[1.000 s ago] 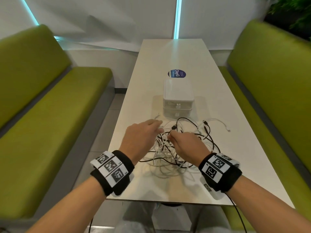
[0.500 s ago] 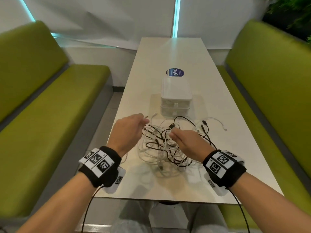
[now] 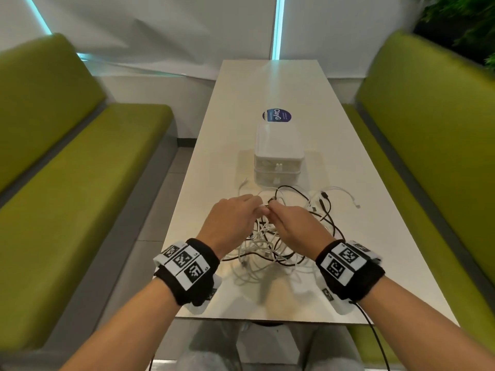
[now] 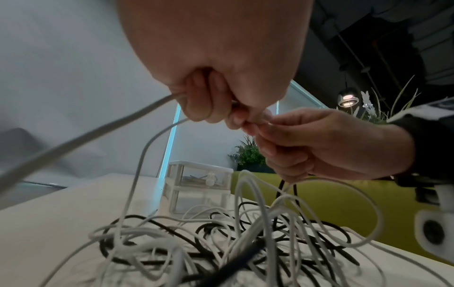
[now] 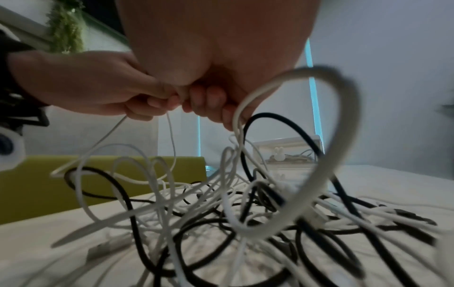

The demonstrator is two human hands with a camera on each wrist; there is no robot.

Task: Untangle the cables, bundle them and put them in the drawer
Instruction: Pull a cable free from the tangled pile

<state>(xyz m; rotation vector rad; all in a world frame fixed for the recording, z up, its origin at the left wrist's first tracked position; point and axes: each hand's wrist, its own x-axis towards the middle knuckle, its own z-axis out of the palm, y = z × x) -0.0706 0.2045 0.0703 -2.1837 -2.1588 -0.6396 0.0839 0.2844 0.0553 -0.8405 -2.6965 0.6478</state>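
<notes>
A tangle of white and black cables (image 3: pixel 270 245) lies on the near part of the white table (image 3: pixel 267 84). My left hand (image 3: pixel 235 218) and right hand (image 3: pixel 292 226) meet fingertip to fingertip above the tangle. The left hand (image 4: pixel 209 101) has its fingers curled round a white cable (image 4: pixel 137 163) that hangs down into the pile. The right hand (image 5: pixel 209 101) grips several white and black strands (image 5: pixel 240 139), lifted off the table. A small white two-drawer box (image 3: pixel 278 156) stands just beyond the cables, both drawers closed.
A round blue sticker (image 3: pixel 276 115) lies on the table behind the drawer box. Green benches (image 3: pixel 80 170) run along both sides of the table. Loose cable ends (image 3: pixel 356 204) reach toward the right edge. Plants (image 3: pixel 460 20) stand at the far right.
My left hand, which had pulled out to the left half a second ago, has come back in to meet the right hand. Both hands now sit higher over the tangle.
</notes>
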